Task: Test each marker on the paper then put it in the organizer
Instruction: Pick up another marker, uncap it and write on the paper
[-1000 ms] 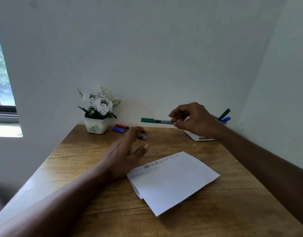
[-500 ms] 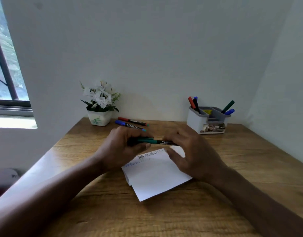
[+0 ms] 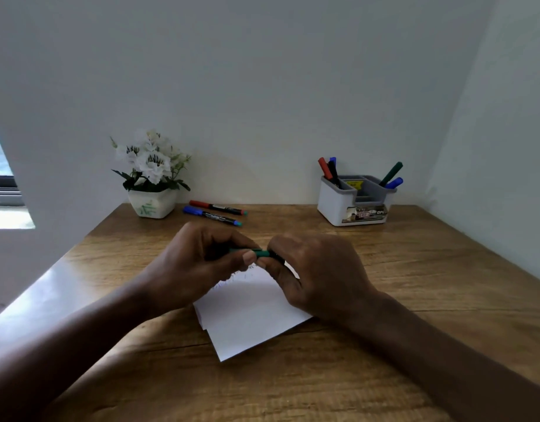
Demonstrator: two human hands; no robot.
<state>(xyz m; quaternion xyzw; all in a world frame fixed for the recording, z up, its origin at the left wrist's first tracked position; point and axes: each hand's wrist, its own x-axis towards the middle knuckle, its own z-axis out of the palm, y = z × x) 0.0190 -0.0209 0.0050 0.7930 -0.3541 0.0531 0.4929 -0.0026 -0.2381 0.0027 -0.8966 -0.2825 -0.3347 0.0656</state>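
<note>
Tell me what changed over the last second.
The right hand brought the green marker from near the organizer down over the paper; the left hand, open before, now grips its other end. The red marker and blue marker by the flowerpot and the organizer stayed put.

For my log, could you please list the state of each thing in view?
green marker, gripped by both hands
left hand, gripping the green marker
right hand, gripping the green marker
paper, folded, scribbled on
red marker, lying flat
blue marker, lying flat
organizer, upright, partly filled
</note>
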